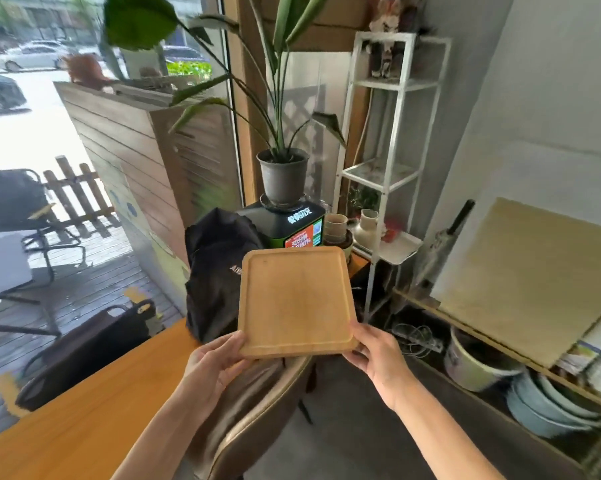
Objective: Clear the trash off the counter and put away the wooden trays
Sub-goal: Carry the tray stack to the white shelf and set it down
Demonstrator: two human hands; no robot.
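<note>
A square wooden tray [294, 299] with a raised rim is held up in the air in front of me, its inner face toward the camera. My left hand [216, 365] grips its near left corner, thumb on top. My right hand [378, 358] grips the near right corner. The tray carries nothing. It hovers above a chair back and beyond the end of an orange wooden counter [84, 410].
A brown chair [257, 410] stands below the tray. A black bag [216, 271] sits behind it, with a potted plant [283, 174] on a black-green kiosk [299, 226]. A white metal shelf [382, 174] stands right. A low shelf [500, 348] holds a pot and bowls [548, 403].
</note>
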